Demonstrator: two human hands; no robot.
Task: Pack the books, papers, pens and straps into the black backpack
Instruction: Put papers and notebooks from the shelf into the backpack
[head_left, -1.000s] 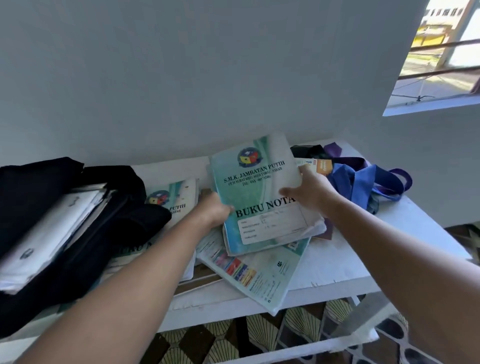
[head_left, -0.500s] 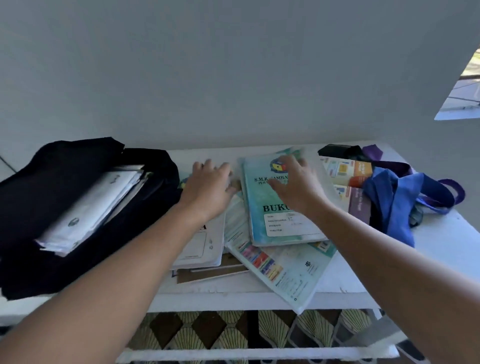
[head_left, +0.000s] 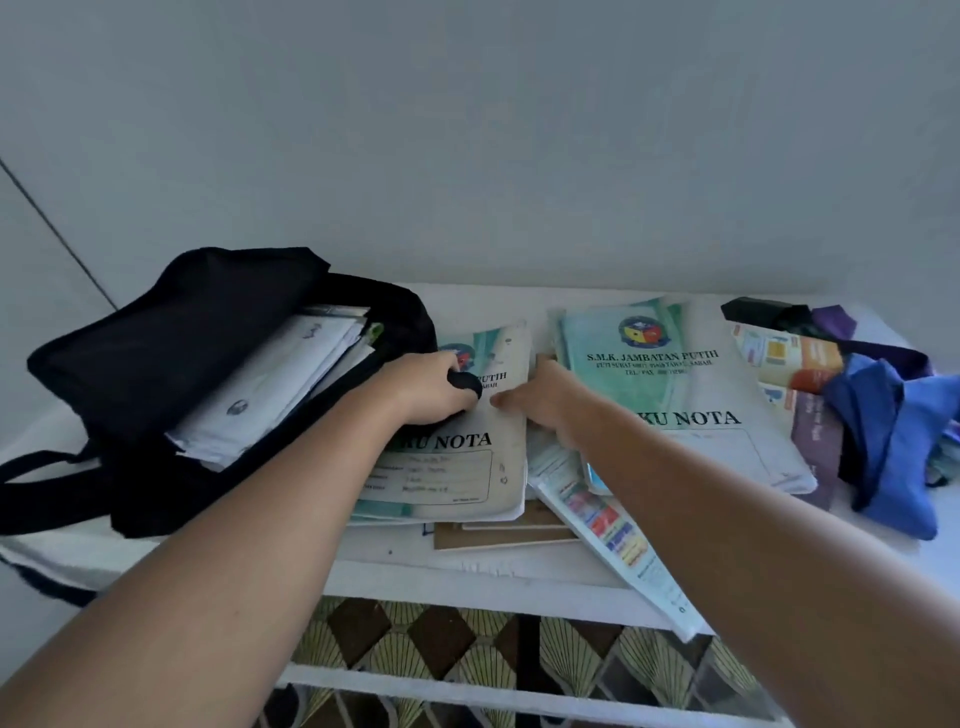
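Note:
The black backpack (head_left: 171, 358) lies open on the left of the white table (head_left: 467, 579), with a stack of white papers (head_left: 270, 384) inside. Beside it lies a worn "BUKU NOTA" notebook (head_left: 457, 467). My left hand (head_left: 426, 389) is curled round a black piece at the backpack's rim, over that notebook's top. My right hand (head_left: 543, 402) pinches the same notebook's right edge, thumb on the cover. A greener "BUKU NOTA" notebook (head_left: 670, 395) lies flat to the right. Blue straps (head_left: 893, 431) and a purple strap (head_left: 836, 322) lie at the far right.
Colourful leaflets (head_left: 615, 530) stick out over the table's front edge under the notebooks. Brown card (head_left: 498, 538) lies beneath the left notebook. Orange and purple pamphlets (head_left: 802, 364) sit between the green notebook and the straps. A wall stands right behind the table.
The green notebook, held up in both hands a second ago, now lies flat on the right pile. Both hands have moved left onto the worn notebook beside the backpack.

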